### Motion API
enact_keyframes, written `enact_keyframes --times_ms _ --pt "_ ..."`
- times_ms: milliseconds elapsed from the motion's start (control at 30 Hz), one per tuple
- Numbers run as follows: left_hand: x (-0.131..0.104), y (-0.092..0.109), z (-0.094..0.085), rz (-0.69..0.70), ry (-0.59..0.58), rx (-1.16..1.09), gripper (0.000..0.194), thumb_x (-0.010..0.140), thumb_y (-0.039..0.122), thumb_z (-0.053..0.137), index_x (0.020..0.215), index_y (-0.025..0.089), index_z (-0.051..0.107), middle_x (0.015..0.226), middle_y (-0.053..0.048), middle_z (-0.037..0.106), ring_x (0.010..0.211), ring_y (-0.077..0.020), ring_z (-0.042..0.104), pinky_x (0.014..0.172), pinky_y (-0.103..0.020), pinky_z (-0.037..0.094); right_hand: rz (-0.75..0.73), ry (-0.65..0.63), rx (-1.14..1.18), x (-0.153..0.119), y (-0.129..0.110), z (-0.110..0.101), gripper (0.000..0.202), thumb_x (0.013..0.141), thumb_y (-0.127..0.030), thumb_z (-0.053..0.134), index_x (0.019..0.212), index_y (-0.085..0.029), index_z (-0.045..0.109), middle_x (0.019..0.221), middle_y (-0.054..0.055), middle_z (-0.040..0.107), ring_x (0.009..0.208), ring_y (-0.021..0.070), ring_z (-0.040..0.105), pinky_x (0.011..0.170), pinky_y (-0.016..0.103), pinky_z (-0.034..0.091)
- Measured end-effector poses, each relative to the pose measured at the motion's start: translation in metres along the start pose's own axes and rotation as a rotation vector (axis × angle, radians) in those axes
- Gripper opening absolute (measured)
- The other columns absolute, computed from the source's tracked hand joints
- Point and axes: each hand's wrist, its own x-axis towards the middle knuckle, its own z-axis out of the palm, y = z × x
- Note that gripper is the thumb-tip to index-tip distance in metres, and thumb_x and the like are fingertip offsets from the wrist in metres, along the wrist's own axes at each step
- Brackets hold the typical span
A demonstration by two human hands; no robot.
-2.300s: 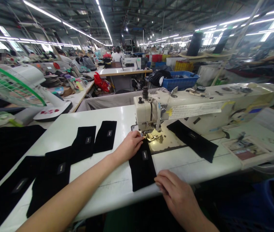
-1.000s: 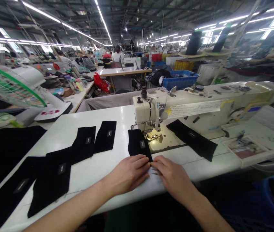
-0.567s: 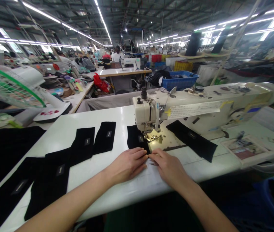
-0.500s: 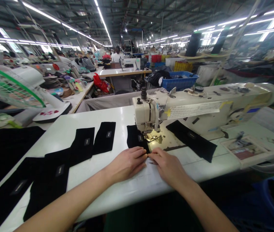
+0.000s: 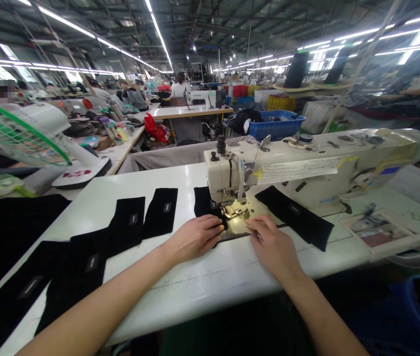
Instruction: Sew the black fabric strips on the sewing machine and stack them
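A black fabric piece [image 5: 203, 203] with a small label lies under the head of the sewing machine [image 5: 224, 170], by its lit needle area. My left hand [image 5: 199, 236] rests on the near end of this piece, fingers together and pressing it to the table. My right hand [image 5: 271, 244] is just right of the needle plate, off the fabric, with its thumb and fingers pinched; whatever is between them is too small to name. Another labelled black piece [image 5: 294, 210] lies right of the needle. More labelled black pieces [image 5: 161, 210] are laid out on the left.
The white table [image 5: 180, 296] carries a tray of small tools [image 5: 376, 227] at right. A green-rimmed fan [image 5: 20, 131] stands at left, and a blue basket [image 5: 276, 126] is behind the machine. People sit at other tables farther back.
My right hand has moved right, away from my left hand and the fabric. My left hand and the piece under it have shifted slightly forward, toward the needle.
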Motion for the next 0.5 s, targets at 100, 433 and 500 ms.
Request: enact_keyframes --times_ms 100,433,500 --pt "0.002 -0.006 -0.001 -0.004 0.001 0.002 0.032 0.103 0.027 0.045 0.117 0.012 0.069 0.119 -0.014 0.069 0.111 -0.0245 0.065 0.097 -0.04 0.058 0.167 0.155 -0.073 -0.005 0.016 -0.011 0.026 0.095 -0.023 0.05 0.113 -0.022 0.07 0.121 0.006 0.064 0.079 0.0168 0.068 0.064 0.029 0.053" --pt "0.009 -0.024 -0.001 -0.02 -0.026 0.012 0.034 0.104 0.028 0.044 0.115 0.01 0.07 0.12 -0.014 0.068 0.113 -0.0246 0.064 0.101 -0.04 0.056 0.355 0.138 -0.292 -0.019 0.067 -0.029 0.031 0.096 -0.043 0.052 0.111 -0.022 0.07 0.117 0.005 0.065 0.073 0.0168 0.067 0.054 0.031 0.047" --pt "0.011 -0.028 -0.003 -0.022 -0.039 -0.004 0.034 0.104 0.028 0.043 0.116 0.01 0.07 0.12 -0.014 0.068 0.113 -0.0243 0.064 0.102 -0.04 0.055 0.322 0.152 -0.261 -0.02 0.072 -0.027 0.03 0.098 -0.04 0.049 0.106 -0.021 0.071 0.113 0.004 0.067 0.076 0.0168 0.067 0.056 0.03 0.046"
